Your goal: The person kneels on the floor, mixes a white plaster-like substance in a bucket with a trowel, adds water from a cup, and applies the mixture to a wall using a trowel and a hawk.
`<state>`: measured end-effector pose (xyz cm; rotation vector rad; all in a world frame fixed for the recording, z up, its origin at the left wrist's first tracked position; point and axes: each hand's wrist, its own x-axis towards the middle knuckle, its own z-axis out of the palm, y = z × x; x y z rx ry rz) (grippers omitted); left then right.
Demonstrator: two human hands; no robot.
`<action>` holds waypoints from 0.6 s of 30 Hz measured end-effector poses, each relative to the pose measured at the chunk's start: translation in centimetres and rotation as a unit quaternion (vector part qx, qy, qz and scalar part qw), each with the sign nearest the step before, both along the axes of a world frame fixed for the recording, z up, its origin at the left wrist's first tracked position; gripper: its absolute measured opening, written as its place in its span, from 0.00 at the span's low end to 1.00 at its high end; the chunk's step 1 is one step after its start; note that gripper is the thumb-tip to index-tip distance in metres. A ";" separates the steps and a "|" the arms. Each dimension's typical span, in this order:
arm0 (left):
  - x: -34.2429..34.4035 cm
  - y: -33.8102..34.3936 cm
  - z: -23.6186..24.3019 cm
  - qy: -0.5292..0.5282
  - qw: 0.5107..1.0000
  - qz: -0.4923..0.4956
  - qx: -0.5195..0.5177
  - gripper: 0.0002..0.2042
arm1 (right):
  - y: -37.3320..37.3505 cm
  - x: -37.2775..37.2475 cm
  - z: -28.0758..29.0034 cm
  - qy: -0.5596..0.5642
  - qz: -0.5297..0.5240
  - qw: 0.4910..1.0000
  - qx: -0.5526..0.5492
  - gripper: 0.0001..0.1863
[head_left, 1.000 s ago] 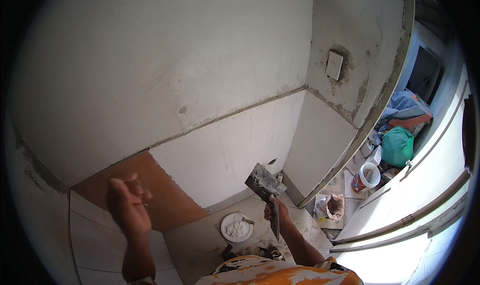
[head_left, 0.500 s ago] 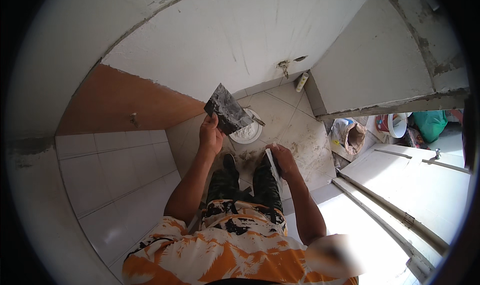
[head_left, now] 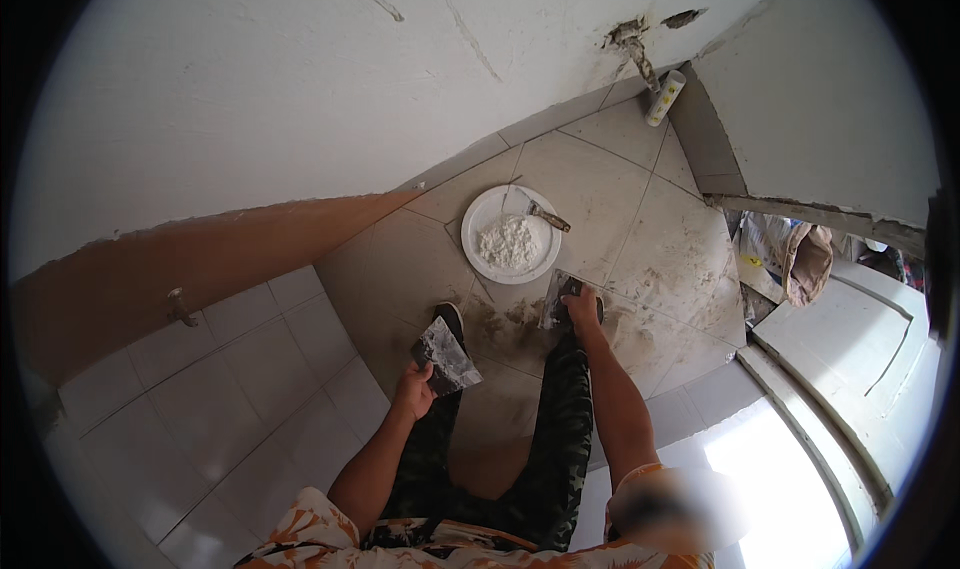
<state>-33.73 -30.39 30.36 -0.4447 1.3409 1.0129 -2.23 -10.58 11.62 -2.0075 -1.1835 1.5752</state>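
Note:
My left hand (head_left: pixel 412 393) is closed on one edge of a dark flat plate (head_left: pixel 447 357) smeared with white paste, held low in front of my left leg. A flat trowel (head_left: pixel 556 301) with a dark, white-streaked blade is gripped in my right hand (head_left: pixel 581 309), above my right foot. Beyond both hands, a round white dish (head_left: pixel 469 235) stands on the floor with a heap of white putty (head_left: pixel 511 243) in it. Across the dish's right rim lies a putty knife (head_left: pixel 549 218) with a worn handle.
Dirt smudges mark the tiled floor (head_left: pixel 640 229). A white tube (head_left: pixel 665 99) leans in the far corner under a broken hole in the wall (head_left: pixel 628 37). An open sack (head_left: pixel 806 261) stands past the doorway at right. A small tap (head_left: pixel 181 309) juts from the left wall.
My left hand has lowered the dark plate toward my legs, away from the dish. My right hand has turned the trowel so its blade face shows. The view has tilted further down.

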 end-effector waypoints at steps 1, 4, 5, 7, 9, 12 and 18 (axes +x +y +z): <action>-0.8 -1.4 -1.7 -0.021 1.000 -0.006 0.007 0.15 | 0.4 -1.6 -2.4 -0.037 0.030 0.999 0.005 0.21; 0.4 -1.4 -2.8 -0.015 0.999 0.009 -0.033 0.14 | 3.1 -5.5 -7.8 -0.101 0.046 0.994 0.000 0.20; 0.3 -2.4 -3.4 -0.020 0.999 0.012 -0.027 0.14 | 3.2 -6.7 -9.0 -0.115 0.040 0.992 -0.011 0.20; 0.6 -4.3 -4.9 -0.038 0.999 0.015 -0.010 0.13 | 3.1 -8.6 -11.6 -0.119 0.024 0.993 -0.005 0.19; 1.4 -4.6 -5.5 -0.021 0.999 0.017 -0.026 0.12 | 3.2 -9.2 -13.8 -0.144 0.007 0.990 -0.011 0.19; 1.1 -6.7 -6.2 -0.038 0.999 0.021 -0.020 0.13 | 2.8 -10.3 -16.0 -0.171 0.023 0.984 -0.038 0.20; 1.0 -6.3 -6.4 -0.068 0.996 0.062 0.009 0.16 | 1.6 -10.7 -18.6 -0.156 0.088 0.984 0.000 0.21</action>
